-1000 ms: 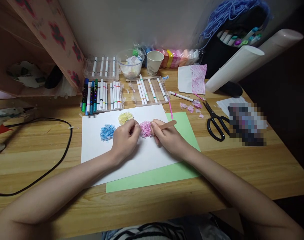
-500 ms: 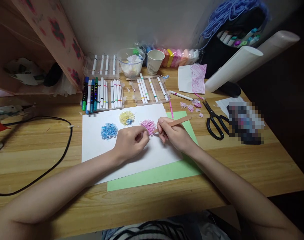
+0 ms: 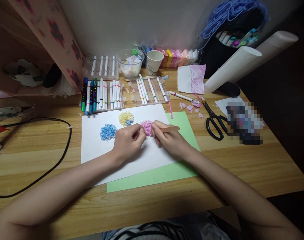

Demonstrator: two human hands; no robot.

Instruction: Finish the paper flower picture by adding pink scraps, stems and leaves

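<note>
A pink cluster of paper shreds (image 3: 146, 126) lies on the white paper (image 3: 152, 150), between my two hands. My right hand (image 3: 167, 135) grips a wooden craft stick (image 3: 172, 128), whose far end sticks out past the fingers to the right. The stick's working tip is hidden by the fingers at the pink cluster. My left hand (image 3: 129, 140) is closed, fingertips pinched at the cluster's left edge; what they hold, if anything, is hidden. A blue cluster (image 3: 108, 132) and a yellow cluster (image 3: 125, 118) with a blue patch sit further left. Green paper (image 3: 152, 178) lies beneath the white sheet.
Black scissors (image 3: 214, 125) and pink paper scraps (image 3: 190, 108) lie to the right. Behind the paper are trays of markers (image 3: 102, 96), a clear bowl (image 3: 130, 65) and a paper cup (image 3: 154, 63). A glue gun (image 3: 4, 116) with a black cord (image 3: 69, 140) is at left.
My right hand has shifted slightly left, closer to the pink cluster, and the craft stick has turned and shows less of its length. My left hand stays pinched beside the cluster.
</note>
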